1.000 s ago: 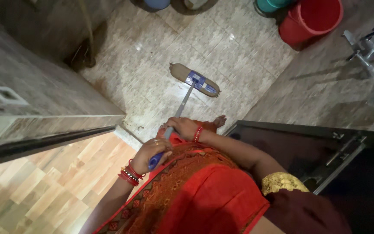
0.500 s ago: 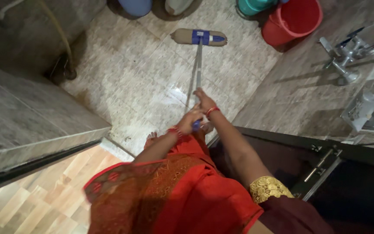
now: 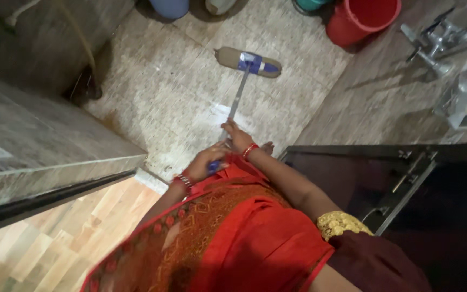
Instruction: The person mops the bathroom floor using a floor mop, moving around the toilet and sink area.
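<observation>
Your flat mop lies with its brown pad on the tiled floor, its handle slanting back to you. Your right hand wraps closed round the shaft, and your left hand, just behind, is closed on the blue grip end. Beyond the pad, near the wall, stands a red bucket; a dark door hangs open at your right.

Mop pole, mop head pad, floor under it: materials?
Mop pole: looks like metal, thin, grey, faint sheen; blue end under the left hand is probably plastic. Right hand grips higher up the pole. Mop head pad: brownish cloth, soft rounded edges, with a blue plastic-looking clamp. Floor: glazed tile, grout lines and a bright wet-looking glare.
</observation>
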